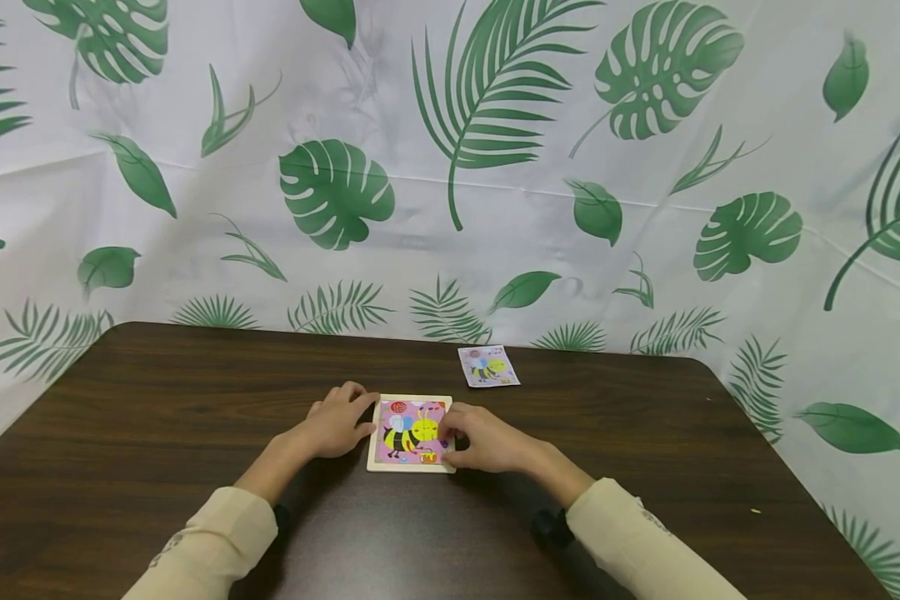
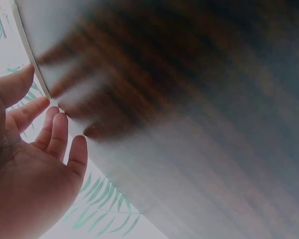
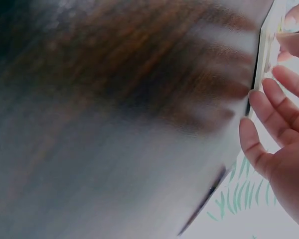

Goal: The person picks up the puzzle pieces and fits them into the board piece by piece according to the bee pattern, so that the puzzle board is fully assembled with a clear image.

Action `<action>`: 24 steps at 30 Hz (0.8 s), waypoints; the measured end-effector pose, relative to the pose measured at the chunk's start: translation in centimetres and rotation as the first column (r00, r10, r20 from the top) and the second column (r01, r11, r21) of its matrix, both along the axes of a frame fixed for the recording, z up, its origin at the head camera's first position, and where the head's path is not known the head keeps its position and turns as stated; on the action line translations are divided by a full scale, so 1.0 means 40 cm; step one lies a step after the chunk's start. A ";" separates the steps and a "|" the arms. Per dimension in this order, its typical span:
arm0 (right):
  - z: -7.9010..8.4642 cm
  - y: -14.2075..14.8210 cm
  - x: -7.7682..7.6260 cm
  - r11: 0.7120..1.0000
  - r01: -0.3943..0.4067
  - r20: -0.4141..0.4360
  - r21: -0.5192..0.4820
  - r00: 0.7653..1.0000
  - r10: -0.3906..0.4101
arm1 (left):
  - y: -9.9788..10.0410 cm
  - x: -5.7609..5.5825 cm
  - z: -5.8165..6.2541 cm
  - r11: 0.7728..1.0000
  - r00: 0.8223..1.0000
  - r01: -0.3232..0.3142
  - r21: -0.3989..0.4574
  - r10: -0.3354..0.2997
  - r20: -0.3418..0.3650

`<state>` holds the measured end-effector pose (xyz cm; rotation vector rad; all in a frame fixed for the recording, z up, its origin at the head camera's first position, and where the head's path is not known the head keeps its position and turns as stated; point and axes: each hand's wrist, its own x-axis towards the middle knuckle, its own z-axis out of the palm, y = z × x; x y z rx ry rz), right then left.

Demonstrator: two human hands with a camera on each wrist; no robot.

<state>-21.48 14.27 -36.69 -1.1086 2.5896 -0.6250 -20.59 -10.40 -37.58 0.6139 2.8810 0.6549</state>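
Note:
A square bee jigsaw puzzle (image 1: pixel 405 429) with a pale wooden frame lies flat on the dark table. Its picture shows a yellow and black bee on pink. My left hand (image 1: pixel 338 423) rests at the left edge, thumb and index fingertip touching the frame (image 2: pixel 29 47); the other fingers (image 2: pixel 60 137) are relaxed. From the right, my right hand (image 1: pixel 487 437) reaches over the edge, its bent index finger and thumb at the picture's right part, which they partly hide. In the right wrist view the remaining fingers (image 3: pixel 274 112) lie loosely along the frame's side.
A paper card (image 1: pixel 489 367) with the same bee picture lies behind the puzzle, near the table's back edge. A white cloth (image 1: pixel 435 250) with green leaves hangs behind the table (image 1: pixel 157 467). A tiny yellowish scrap (image 1: pixel 755 511) lies at the right.

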 end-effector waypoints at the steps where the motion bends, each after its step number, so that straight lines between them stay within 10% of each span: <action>1: 0.000 0.000 0.000 1.000 -0.002 0.004 -0.001 1.000 0.002 | 0.000 0.000 0.000 1.000 1.000 0.000 0.000 0.000 0.000; 24: -0.004 0.002 -0.002 1.000 0.014 0.011 0.015 1.000 -0.014 | 0.000 -0.003 0.004 0.999 1.000 0.004 -0.032 -0.004 -0.001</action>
